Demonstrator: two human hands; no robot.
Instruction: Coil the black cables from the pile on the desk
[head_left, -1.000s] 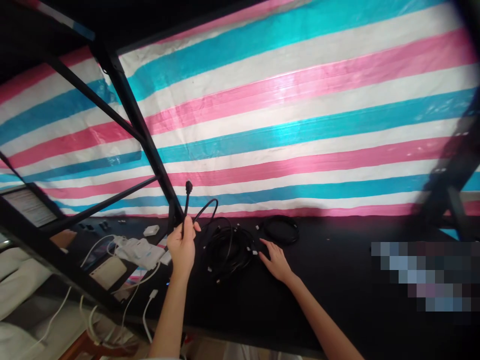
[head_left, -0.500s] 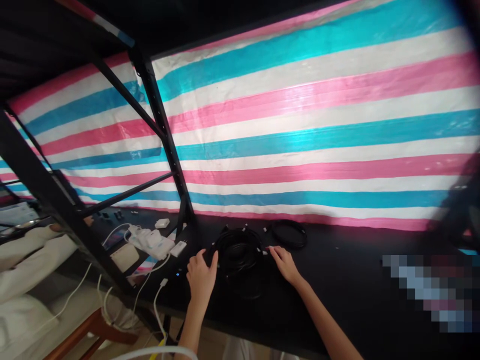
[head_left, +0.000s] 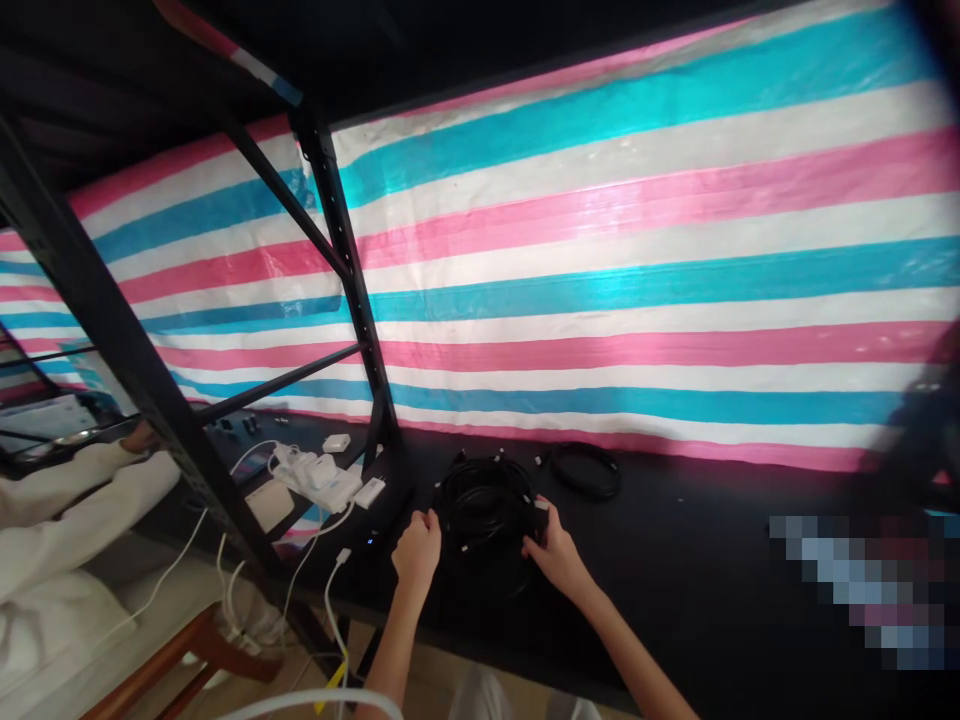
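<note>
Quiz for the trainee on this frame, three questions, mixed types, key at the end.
1. Multiple choice: What do the fingers of the right hand hold?
A) a white charger
B) a black cable end
C) a yellow cord

2. True or false: The white power strip lies on the left-hand side of the big cable coil.

3. Fill in: As the person sees it, the small cable coil lies farther back and to the ____ of the big cable coil.

Key: 1. B; 2. True; 3. right
</note>
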